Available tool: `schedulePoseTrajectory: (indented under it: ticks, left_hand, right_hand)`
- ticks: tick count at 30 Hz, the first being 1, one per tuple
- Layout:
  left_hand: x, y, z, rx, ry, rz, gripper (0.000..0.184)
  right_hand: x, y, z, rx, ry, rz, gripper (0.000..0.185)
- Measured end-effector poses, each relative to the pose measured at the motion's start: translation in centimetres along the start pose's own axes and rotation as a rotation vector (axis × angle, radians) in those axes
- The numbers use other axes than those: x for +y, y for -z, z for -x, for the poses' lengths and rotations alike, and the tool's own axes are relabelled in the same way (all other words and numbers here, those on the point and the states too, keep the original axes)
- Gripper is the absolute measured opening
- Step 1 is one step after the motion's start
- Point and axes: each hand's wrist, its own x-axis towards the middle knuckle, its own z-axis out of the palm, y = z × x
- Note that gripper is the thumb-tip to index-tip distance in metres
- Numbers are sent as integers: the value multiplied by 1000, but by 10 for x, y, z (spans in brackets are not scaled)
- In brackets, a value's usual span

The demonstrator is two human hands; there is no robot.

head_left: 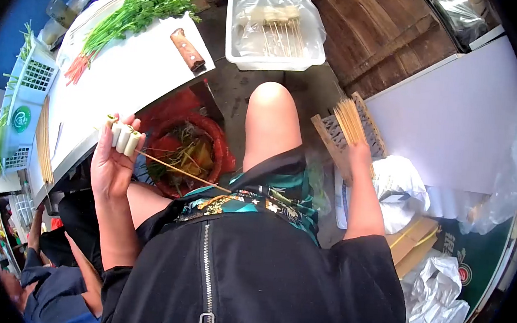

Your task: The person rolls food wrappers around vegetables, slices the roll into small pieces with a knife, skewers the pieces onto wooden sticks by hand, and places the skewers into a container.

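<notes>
My left hand [114, 171] is raised at the left, its fingers closed around several short pale rolls [122, 135] with green showing at their ends. The rolls sit side by side on a thin wooden skewer [182, 171], which slants down to the right over my lap. At the right, my right hand [360, 152] is closed at the lower end of a fanned bundle of bamboo skewers [349, 121], over a woven basket [370, 121]. The fingers of this hand are mostly hidden.
A white tub [273, 64] lined with clear plastic holds skewered rolls. On the white board [151, 62] lie leafy greens [127, 20] and a wooden-handled knife [187, 49]. Below stands a red-lined bucket [220, 143] of scraps. Another person [66, 295] sits at lower left.
</notes>
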Motion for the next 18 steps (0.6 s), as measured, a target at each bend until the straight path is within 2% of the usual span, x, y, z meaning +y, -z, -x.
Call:
schedulePoseTrajectory:
  ticks: [4,6,7,8,10,11,12,13,15,16,17,18]
  left_hand:
    - [-3,-16,5,-149,48,-57,44]
    - [-7,-25,5,-197,66,-70,44]
    - [-9,-30,6,-178,48,-120,45]
    - [-11,-34,6,-147,30,-172,47]
    - [-16,-27,4,-231,-12,-131,48]
    - [-25,-21,2,-221,-23,-73,48]
    - [-31,-17,-1,-221,-32,-14,49]
    - [-35,-19,0,-173,-24,12,47]
    - [-47,-21,3,-138,-4,111,45]
    - [-53,-21,4,-155,8,179,45]
    - [-58,-22,6,-155,30,242,43]
    - [-63,-22,7,-159,57,304,42]
  right_hand:
    - [27,-10,3,-169,-85,225,28]
    - [44,-25,2,-139,-58,222,27]
    - [43,-20,3,-145,42,267,28]
    - [61,-36,-3,-143,24,240,30]
    - [65,-33,0,-125,57,81,34]
    - [62,-33,-4,-117,-35,-63,33]
    - [67,-33,-15,-175,10,140,30]
    - [73,-33,-19,-131,78,263,27]
    - [69,-25,-26,-176,-1,277,27]
    - [63,-18,-24,-184,42,335,27]
    - [35,4,-17,-246,-17,376,27]
    - [44,1,-21,-192,67,343,25]
